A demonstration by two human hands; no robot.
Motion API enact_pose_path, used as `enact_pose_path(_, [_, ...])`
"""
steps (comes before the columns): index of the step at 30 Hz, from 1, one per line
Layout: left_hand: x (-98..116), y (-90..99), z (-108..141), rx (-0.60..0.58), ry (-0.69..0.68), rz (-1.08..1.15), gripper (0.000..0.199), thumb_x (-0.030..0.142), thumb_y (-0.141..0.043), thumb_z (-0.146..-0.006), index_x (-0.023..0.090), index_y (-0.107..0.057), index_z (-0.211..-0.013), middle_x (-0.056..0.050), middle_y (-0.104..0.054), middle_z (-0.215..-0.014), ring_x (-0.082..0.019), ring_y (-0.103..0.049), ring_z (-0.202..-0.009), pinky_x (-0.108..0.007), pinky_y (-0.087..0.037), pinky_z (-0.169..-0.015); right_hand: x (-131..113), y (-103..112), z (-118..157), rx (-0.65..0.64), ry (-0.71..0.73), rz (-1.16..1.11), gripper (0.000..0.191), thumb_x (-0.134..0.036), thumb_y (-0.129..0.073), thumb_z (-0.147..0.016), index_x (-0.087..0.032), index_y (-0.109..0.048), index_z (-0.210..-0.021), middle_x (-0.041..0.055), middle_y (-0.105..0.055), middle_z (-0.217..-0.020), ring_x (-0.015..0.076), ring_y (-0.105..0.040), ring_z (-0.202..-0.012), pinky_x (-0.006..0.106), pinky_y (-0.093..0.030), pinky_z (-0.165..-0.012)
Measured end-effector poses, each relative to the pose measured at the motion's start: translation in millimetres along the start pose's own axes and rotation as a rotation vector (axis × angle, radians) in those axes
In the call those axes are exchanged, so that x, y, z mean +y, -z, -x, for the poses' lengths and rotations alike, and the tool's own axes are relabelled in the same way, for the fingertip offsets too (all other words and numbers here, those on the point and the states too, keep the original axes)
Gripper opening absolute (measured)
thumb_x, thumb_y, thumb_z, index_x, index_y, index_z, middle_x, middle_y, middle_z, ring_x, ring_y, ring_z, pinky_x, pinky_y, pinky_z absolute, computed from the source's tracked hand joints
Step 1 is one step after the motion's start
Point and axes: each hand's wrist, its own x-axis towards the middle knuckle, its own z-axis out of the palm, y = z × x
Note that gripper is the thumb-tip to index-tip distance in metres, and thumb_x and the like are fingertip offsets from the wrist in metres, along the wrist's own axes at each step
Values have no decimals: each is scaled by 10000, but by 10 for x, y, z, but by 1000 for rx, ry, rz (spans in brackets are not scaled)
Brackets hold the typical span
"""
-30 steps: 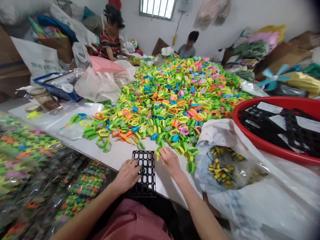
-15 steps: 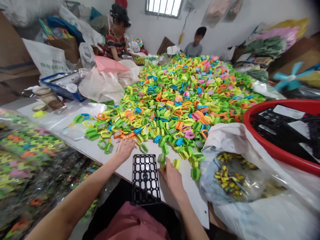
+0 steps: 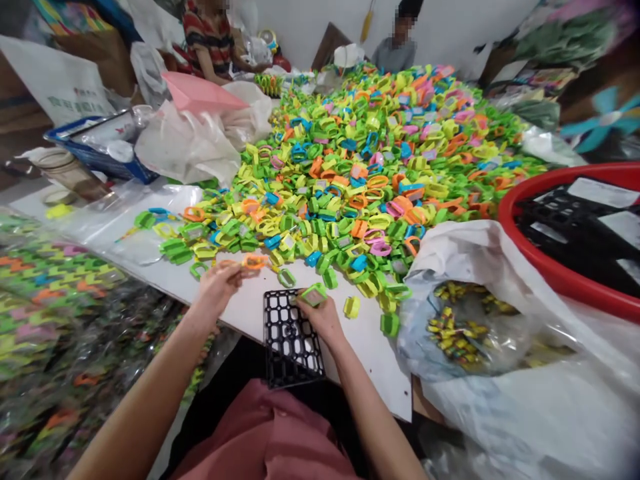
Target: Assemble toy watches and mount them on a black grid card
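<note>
My left hand (image 3: 218,288) is closed, pinching an orange toy watch (image 3: 255,261) above the white table at the near edge of the pile. In my right hand (image 3: 324,319) is a green toy watch (image 3: 314,294) with a greyish face, held between thumb and fingers over the upper right part of a black grid tray (image 3: 292,330). That tray lies partly on the table and partly over my lap, and its cells look bare. Just beyond the tray lies a loose green watch band (image 3: 287,277). A yellow piece (image 3: 351,307) rests to the right of my right hand.
A large heap of colourful toy watches (image 3: 350,193) covers the table (image 3: 370,360). At right are a plastic bag (image 3: 460,253) of small yellow pieces and a red basin (image 3: 510,220) with black trays. A blue basket (image 3: 75,137) stands left. Two people sit beyond.
My left hand has drawn back from the pile, lifting the orange watch. My right hand has raised the green watch and moved left over the tray. The camera view has tilted downward.
</note>
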Motion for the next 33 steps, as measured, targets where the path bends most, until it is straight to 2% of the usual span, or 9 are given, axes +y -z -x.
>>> enact_pose_path(2, [99,-109,-106,-64,58,141,83,125,-645,-746,124,-597,-679,-31,-665,-624,-93,-579,-537,-181,-424,-518,70,-13,-43,-9,1,-33,266,-372,-664,-687,-149,-669,-832,3,-650,-660,149,-556,-612,263,-442,-575])
enact_pose_path(6, [170,-366,-212,-79,264,330,281,188,-487,-916,109,-601,-672,-47,-640,-592,-103,-587,-527,-196,-474,-504,172,2,-75,-73,52,-22,222,-326,-646,-698,-161,-672,-844,5,-674,-703,157,-586,-652,276,-472,-633])
enact_pose_path(8, [116,-415,-198,-71,325,408,340,253,-458,-949,116,-597,-671,-38,-617,-567,-104,-569,-499,-199,-466,-463,187,25,-55,-43,52,10,210,-329,-634,-713,-162,-679,-832,12,-689,-738,166,-605,-694,290,-486,-681])
enact_pose_path(11, [-25,-342,-107,-46,328,455,302,185,-450,-940,123,-597,-683,-23,-604,-561,-86,-545,-476,-171,-443,-431,140,55,-6,11,58,47,205,-329,-625,-740,-169,-689,-852,13,-700,-763,173,-617,-729,292,-491,-708])
enact_pose_path(15, [-198,-107,77,-35,325,420,223,26,-466,-864,118,-617,-728,-29,-636,-609,-84,-584,-526,-152,-470,-473,93,-3,-5,-62,129,62,207,-340,-611,-765,-180,-688,-871,1,-688,-730,161,-606,-678,279,-486,-663])
enact_pose_path(20, [-371,119,188,-123,284,356,91,49,-622,-779,111,-645,-841,-57,-704,-764,-104,-648,-644,-171,-520,-571,222,-72,-61,-8,88,175,161,-320,-589,-763,-204,-687,-816,-2,-709,-774,166,-632,-734,284,-494,-711])
enact_pose_path(23, [-534,123,214,-133,231,243,190,145,-740,-717,108,-639,-874,-83,-719,-791,-147,-675,-705,-212,-538,-617,252,-16,-48,26,87,199,154,-325,-578,-770,-214,-683,-790,-3,-714,-769,175,-644,-763,290,-502,-727])
enact_pose_path(27, [-771,24,265,-41,180,141,345,273,-821,-639,121,-608,-864,-76,-713,-721,-184,-686,-707,-286,-557,-681,171,14,5,61,112,187,176,-352,-587,-780,-208,-685,-807,12,-713,-750,188,-644,-780,299,-517,-730])
enact_pose_path(33, [-867,8,288,-2,138,177,409,353,-827,-610,144,-557,-837,-56,-691,-649,-210,-691,-672,-358,-563,-715,110,-339,-58,-30,233,89,190,-365,-607,-790,-204,-692,-845,27,-731,-805,188,-658,-758,316,-533,-785])
